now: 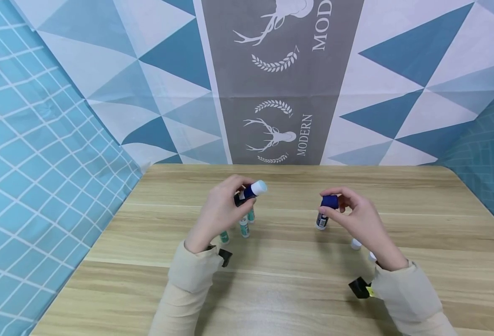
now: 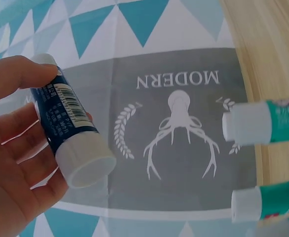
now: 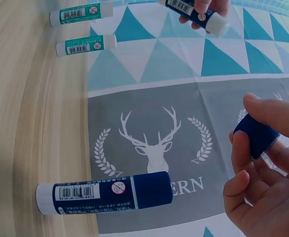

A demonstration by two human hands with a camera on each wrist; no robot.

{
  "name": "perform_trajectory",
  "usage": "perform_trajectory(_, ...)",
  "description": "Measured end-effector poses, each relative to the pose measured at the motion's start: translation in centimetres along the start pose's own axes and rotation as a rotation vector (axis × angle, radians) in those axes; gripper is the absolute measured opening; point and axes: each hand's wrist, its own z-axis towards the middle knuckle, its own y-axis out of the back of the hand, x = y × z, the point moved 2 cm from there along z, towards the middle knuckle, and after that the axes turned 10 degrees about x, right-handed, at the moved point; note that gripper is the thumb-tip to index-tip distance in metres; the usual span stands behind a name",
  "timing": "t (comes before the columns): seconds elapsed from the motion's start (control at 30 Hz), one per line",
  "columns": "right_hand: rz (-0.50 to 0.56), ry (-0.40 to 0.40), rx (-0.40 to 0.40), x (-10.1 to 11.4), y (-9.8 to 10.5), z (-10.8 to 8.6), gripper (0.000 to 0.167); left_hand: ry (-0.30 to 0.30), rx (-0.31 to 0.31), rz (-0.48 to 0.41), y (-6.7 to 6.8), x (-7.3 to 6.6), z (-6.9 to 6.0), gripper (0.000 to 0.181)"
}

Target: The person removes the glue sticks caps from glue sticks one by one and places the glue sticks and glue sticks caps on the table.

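Note:
My left hand (image 1: 222,207) grips a dark blue glue stick (image 2: 65,116) with its cap off, its white end tilted up to the right. Between thumb and fingers, my right hand (image 1: 356,212) pinches a dark blue cap (image 3: 255,137), held apart from any stick. Below and just beyond that hand, a second dark blue glue stick (image 3: 100,193) stands upright on the table with its blue cap on. Several green glue sticks (image 1: 244,227) stand uncapped under my left hand, partly hidden by it; their white tops show in the left wrist view.
White caps (image 1: 356,244) lie on the wooden table (image 1: 280,280) beneath my right wrist. Black pieces (image 1: 359,287) show at both sleeve cuffs. Behind the table's far edge rises a patterned cloth (image 1: 179,51) with deer prints.

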Motion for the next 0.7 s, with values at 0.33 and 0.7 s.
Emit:
perform_trajectory(0.33, -0.002, -0.04, 0.004, -0.4, 0.5, 0.0, 0.031, 0.137, 0.017, 0.035, 0.9, 1.2, -0.2, 0.026)
perform_trajectory(0.7, -0.018, -0.048, -0.025, -1.1, 1.4, -0.1, 0.032, 0.23, 0.022, 0.038, 1.2, 2.3, -0.4, 0.022)
